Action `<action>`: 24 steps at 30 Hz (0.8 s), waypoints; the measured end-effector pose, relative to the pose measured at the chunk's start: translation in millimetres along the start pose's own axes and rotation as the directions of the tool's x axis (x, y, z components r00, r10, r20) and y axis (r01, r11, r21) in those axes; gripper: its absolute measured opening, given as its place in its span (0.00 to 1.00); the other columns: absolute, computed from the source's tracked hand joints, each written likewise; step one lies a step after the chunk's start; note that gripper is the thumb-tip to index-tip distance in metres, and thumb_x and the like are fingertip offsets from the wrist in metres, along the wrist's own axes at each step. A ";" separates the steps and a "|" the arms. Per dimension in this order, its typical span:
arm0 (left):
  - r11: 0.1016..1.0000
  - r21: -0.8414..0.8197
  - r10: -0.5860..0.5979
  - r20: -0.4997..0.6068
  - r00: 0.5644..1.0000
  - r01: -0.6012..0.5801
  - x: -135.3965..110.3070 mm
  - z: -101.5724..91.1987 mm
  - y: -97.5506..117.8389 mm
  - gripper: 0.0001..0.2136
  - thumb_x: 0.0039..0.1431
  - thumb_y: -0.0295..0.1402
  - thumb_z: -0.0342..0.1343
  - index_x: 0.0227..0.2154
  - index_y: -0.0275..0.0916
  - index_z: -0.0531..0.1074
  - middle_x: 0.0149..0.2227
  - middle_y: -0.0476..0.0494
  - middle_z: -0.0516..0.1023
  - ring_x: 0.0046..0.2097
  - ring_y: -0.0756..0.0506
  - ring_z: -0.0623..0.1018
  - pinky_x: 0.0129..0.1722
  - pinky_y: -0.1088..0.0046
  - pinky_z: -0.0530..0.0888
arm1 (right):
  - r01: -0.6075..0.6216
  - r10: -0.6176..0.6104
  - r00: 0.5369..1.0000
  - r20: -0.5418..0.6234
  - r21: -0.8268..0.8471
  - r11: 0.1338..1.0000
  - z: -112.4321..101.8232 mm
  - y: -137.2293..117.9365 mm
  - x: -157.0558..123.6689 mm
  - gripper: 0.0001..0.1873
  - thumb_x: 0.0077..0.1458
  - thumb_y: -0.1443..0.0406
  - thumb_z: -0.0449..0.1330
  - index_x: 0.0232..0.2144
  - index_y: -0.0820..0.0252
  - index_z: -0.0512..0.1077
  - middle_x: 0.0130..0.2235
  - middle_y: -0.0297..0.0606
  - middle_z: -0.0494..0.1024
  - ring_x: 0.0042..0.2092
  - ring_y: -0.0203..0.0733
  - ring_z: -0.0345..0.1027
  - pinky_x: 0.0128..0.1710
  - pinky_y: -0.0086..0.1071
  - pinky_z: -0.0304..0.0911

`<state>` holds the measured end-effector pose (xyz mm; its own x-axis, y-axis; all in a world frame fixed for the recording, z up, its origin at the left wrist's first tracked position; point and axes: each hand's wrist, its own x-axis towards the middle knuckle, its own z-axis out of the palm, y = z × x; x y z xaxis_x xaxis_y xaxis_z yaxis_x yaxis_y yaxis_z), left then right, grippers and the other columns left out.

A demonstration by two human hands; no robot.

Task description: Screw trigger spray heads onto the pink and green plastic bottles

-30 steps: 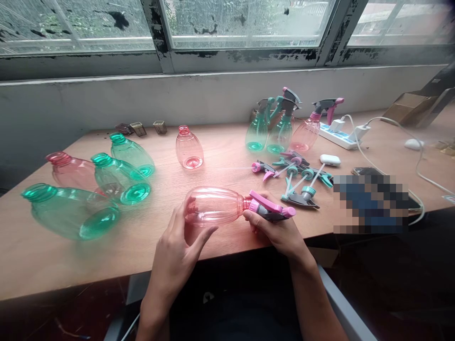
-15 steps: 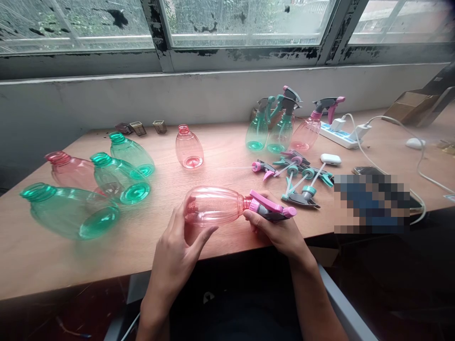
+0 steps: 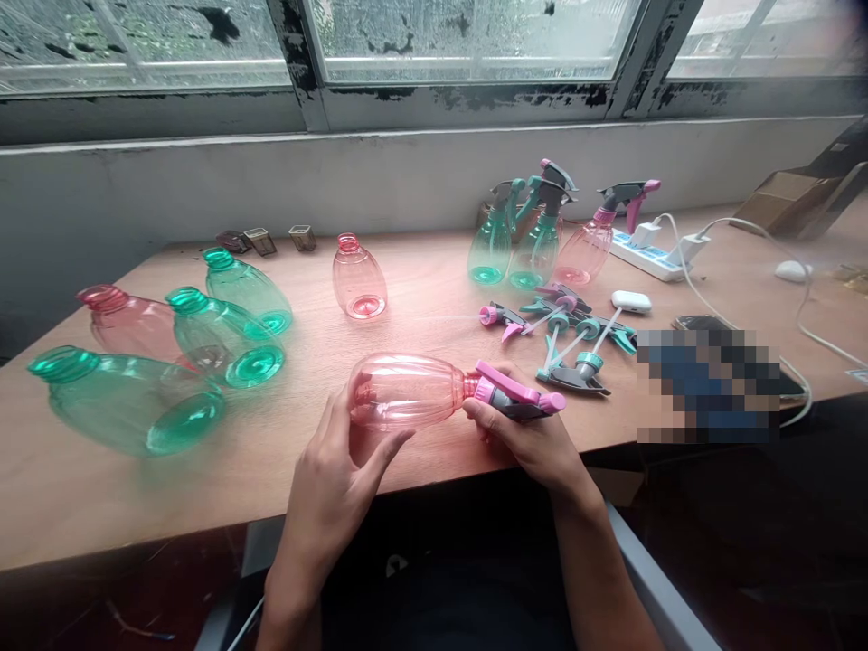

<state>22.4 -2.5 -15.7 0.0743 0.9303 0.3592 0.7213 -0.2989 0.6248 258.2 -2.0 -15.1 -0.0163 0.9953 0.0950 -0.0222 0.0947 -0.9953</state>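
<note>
A clear pink spray bottle [image 3: 410, 389] lies sideways in the air between my hands, its base to the left. Its pink and grey trigger sprayer [image 3: 519, 393] sits on the neck, pointing right. My left hand [image 3: 343, 452] cups the base end, with the thumb along the near side. Thumb and fingers of my right hand [image 3: 525, 438] close around the neck and sprayer collar; some of those fingers are hidden behind. Just beyond my right hand lies a pile of loose trigger sprayers [image 3: 570, 334], pink, teal and grey.
Several open green bottles [image 3: 128, 402] and a pink bottle [image 3: 136, 321] stand at left; another pink bottle [image 3: 359, 280] is mid-table. Bottles with sprayers [image 3: 535, 244] stand by the wall. A power strip [image 3: 647, 256], white case [image 3: 630, 302] and phone [image 3: 759, 362] are at right.
The view has shifted very slightly. Both hands keep their hold on the spray bottle, with no other visible change.
</note>
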 end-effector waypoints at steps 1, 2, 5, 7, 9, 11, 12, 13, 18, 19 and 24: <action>1.000 0.000 0.002 -0.002 1.000 -0.002 -0.1 0.1 0.0 0.35 0.63 0.54 0.59 0.69 0.48 0.58 0.64 0.42 0.73 0.61 0.39 0.77 0.63 0.61 0.73 | -0.001 0.001 1.000 0.003 0.005 1.000 -0.1 -0.1 0.1 0.19 0.58 0.56 0.70 0.48 0.54 0.73 0.32 0.28 0.75 0.27 0.35 0.68 0.30 0.29 0.66; 1.000 -0.001 0.002 -0.003 1.000 -0.002 -0.1 0.2 0.1 0.35 0.63 0.54 0.59 0.69 0.49 0.58 0.65 0.42 0.72 0.61 0.39 0.77 0.63 0.61 0.73 | -0.001 0.001 1.000 0.005 0.006 1.000 -0.2 0.0 0.1 0.19 0.58 0.56 0.70 0.48 0.54 0.73 0.32 0.28 0.75 0.27 0.34 0.68 0.29 0.29 0.66; 1.000 -0.002 -0.003 0.001 1.000 0.003 0.2 0.7 1.0 0.35 0.63 0.53 0.58 0.69 0.50 0.57 0.65 0.42 0.72 0.62 0.39 0.76 0.63 0.61 0.73 | 0.000 0.000 1.000 -0.002 -0.002 1.000 -0.8 0.9 -0.2 0.19 0.58 0.55 0.70 0.48 0.54 0.73 0.32 0.28 0.76 0.28 0.35 0.68 0.29 0.29 0.66; 1.000 -0.003 -0.001 -0.001 1.000 0.001 0.5 0.9 1.5 0.35 0.63 0.53 0.59 0.69 0.50 0.57 0.65 0.43 0.72 0.62 0.39 0.76 0.64 0.62 0.72 | -0.005 0.005 1.000 -0.004 -0.006 1.000 -1.0 1.7 -0.4 0.19 0.58 0.55 0.70 0.47 0.54 0.73 0.33 0.28 0.76 0.28 0.34 0.68 0.30 0.29 0.66; 1.000 -0.006 0.002 -0.005 1.000 -0.002 0.5 1.1 1.5 0.35 0.63 0.53 0.59 0.69 0.50 0.57 0.65 0.43 0.72 0.62 0.39 0.76 0.64 0.62 0.72 | -0.006 0.006 1.000 -0.001 -0.001 1.000 -1.0 2.7 -0.4 0.19 0.58 0.54 0.71 0.47 0.55 0.73 0.34 0.29 0.76 0.28 0.34 0.68 0.30 0.29 0.66; 1.000 -0.008 0.004 -0.006 1.000 -0.004 0.1 1.0 1.0 0.36 0.63 0.53 0.59 0.70 0.50 0.57 0.65 0.42 0.72 0.62 0.39 0.76 0.63 0.62 0.73 | 0.000 0.000 1.000 -0.001 0.001 1.000 -0.8 3.6 -0.2 0.20 0.58 0.54 0.71 0.48 0.55 0.72 0.34 0.29 0.77 0.28 0.34 0.68 0.30 0.29 0.66; 1.000 -0.009 0.002 -0.007 1.000 -0.003 -0.2 1.0 0.7 0.36 0.63 0.53 0.59 0.69 0.49 0.57 0.64 0.42 0.73 0.62 0.39 0.77 0.62 0.62 0.73 | 0.002 -0.002 1.000 -0.001 0.001 1.000 -0.7 3.9 0.0 0.20 0.58 0.54 0.71 0.48 0.55 0.72 0.34 0.29 0.77 0.28 0.34 0.68 0.30 0.29 0.66; 1.000 -0.008 0.002 -0.006 1.000 -0.002 -0.5 1.0 0.4 0.36 0.63 0.53 0.59 0.69 0.49 0.57 0.64 0.41 0.73 0.61 0.39 0.77 0.62 0.62 0.74 | 0.004 -0.004 1.000 -0.001 0.001 1.000 -0.7 4.1 0.2 0.20 0.58 0.54 0.70 0.49 0.55 0.72 0.34 0.29 0.77 0.28 0.34 0.68 0.30 0.29 0.66; 1.000 -0.006 -0.001 -0.002 1.000 0.001 0.0 0.8 1.1 0.36 0.63 0.53 0.59 0.69 0.49 0.57 0.63 0.41 0.74 0.61 0.38 0.77 0.63 0.59 0.73 | 0.004 -0.004 1.000 0.000 -0.001 1.000 -0.8 3.4 0.6 0.19 0.59 0.55 0.71 0.48 0.55 0.72 0.34 0.28 0.78 0.28 0.32 0.68 0.30 0.28 0.66; 1.000 -0.007 -0.002 -0.001 1.000 0.002 0.3 0.6 1.7 0.36 0.63 0.53 0.59 0.70 0.49 0.57 0.63 0.41 0.74 0.61 0.38 0.77 0.63 0.59 0.73 | 0.002 -0.002 1.000 0.002 -0.001 1.000 -0.8 3.2 0.6 0.19 0.59 0.55 0.71 0.48 0.55 0.72 0.34 0.28 0.78 0.28 0.32 0.68 0.30 0.27 0.66; 1.000 -0.008 -0.006 0.000 1.000 0.006 0.4 -0.5 3.3 0.36 0.63 0.53 0.59 0.70 0.50 0.56 0.64 0.41 0.73 0.62 0.38 0.76 0.64 0.59 0.72 | 0.017 -0.017 1.000 0.010 0.003 1.000 -1.4 3.9 0.6 0.18 0.59 0.56 0.71 0.47 0.54 0.72 0.35 0.27 0.77 0.28 0.30 0.68 0.29 0.26 0.65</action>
<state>24.5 -3.2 -13.2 0.0706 0.9321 0.3554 0.7164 -0.2953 0.6322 259.4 -1.0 -19.0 -0.0255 0.9934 0.1122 -0.0253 0.1115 -0.9934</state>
